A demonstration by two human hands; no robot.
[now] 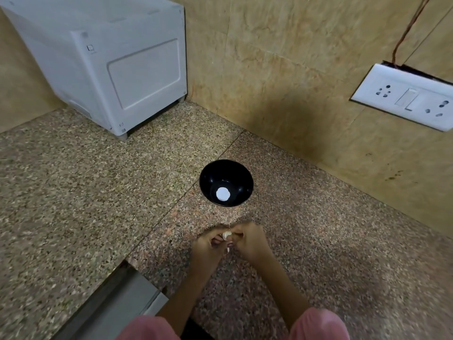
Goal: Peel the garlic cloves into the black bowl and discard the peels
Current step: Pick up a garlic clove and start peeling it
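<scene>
— What was seen to the left of the black bowl (211, 176)?

— A white appliance (110, 65) was set well behind the bowl and to its left, on the speckled stone counter (73, 180). A grey metal ledge (117, 300) was seen in front of the bowl, also to its left.

— And the bowl itself?

— It was stood upright on the counter. A round white patch (222, 193) was seen at its bottom; whether this was a clove or glare could not be told.

— Where was the garlic clove (226, 235) found?

— Just in front of the bowl and apart from it, over the counter. It was pinched from one side by the left hand (207, 245), fingers curled round it, and gripped from the other side by the right hand (248, 241), fingers likewise curled. Pink sleeves (321, 325) were seen nearer still.

— And to the right?

— A white socket panel (404, 96) was mounted on the wall, well to the right of the bowl and behind it.
</scene>
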